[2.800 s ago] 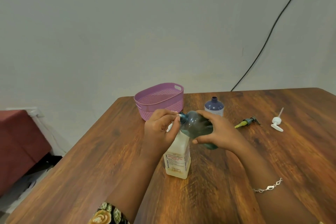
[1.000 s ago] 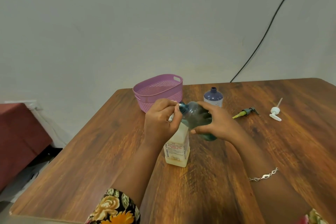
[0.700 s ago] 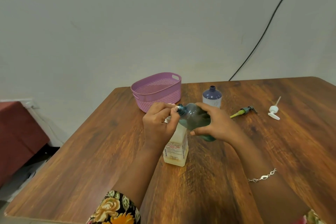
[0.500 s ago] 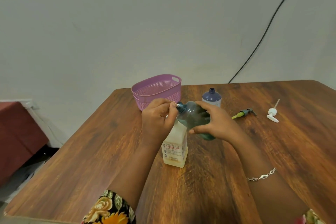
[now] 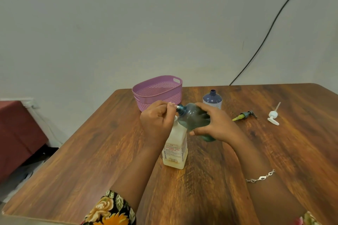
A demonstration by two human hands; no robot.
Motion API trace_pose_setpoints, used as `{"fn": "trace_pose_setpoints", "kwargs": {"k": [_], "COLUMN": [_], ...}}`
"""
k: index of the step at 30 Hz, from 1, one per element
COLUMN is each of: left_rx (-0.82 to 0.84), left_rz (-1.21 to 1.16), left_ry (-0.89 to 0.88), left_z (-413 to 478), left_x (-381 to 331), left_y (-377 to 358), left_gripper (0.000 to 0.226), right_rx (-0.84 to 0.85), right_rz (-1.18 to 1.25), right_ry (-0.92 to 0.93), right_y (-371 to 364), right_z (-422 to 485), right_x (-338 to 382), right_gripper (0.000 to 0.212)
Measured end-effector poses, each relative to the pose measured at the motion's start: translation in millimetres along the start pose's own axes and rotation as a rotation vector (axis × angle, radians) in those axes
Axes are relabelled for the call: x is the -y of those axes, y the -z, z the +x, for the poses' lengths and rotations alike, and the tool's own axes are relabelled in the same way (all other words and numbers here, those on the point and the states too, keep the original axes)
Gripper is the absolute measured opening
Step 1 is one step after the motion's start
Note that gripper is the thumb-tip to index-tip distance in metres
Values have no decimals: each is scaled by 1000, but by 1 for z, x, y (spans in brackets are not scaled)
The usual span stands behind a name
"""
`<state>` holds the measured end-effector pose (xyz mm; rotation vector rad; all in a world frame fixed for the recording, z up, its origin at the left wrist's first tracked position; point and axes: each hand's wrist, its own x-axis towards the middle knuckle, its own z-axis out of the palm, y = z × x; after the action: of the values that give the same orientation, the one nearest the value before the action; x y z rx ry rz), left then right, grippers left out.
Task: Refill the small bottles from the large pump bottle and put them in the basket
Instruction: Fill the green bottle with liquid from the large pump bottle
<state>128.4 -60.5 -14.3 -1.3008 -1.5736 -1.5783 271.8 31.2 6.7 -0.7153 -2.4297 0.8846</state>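
A large white pump bottle [image 5: 175,148] with a little yellowish liquid at its bottom stands mid-table. My left hand [image 5: 157,118] is curled over its pump head, which is hidden under my fingers except for the white nozzle tip. My right hand [image 5: 217,126] grips a small teal see-through bottle [image 5: 192,117], tilted on its side with its open neck against that nozzle. A second small bottle, purple [image 5: 212,97] and uncapped, stands upright behind. The lilac perforated basket [image 5: 159,89] sits at the back left of the wooden table [image 5: 91,151].
Two loose pump tops lie on the right side of the table: a dark one with a green tube [image 5: 243,115] and a white one [image 5: 273,116]. A black cable [image 5: 265,38] runs down the wall. A dark red seat [image 5: 16,133] stands left of the table.
Both hands keep their hold, with the teal bottle's neck still at the nozzle. Only the camera view has shifted slightly.
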Motion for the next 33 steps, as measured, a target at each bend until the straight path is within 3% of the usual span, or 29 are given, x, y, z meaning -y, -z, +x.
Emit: {"fn": "trace_pose_setpoints", "kwargs": {"k": [33], "left_rx": [61], "left_rz": [29], "left_ry": [-86], "left_z": [-1], "left_x": [-3], "left_y": [2], "left_gripper": [34], "right_rx": [0], "right_rz": [6], "right_ry": [15], "right_y": [0], "right_z": [1], "right_x": [-4], "right_gripper": [80]}}
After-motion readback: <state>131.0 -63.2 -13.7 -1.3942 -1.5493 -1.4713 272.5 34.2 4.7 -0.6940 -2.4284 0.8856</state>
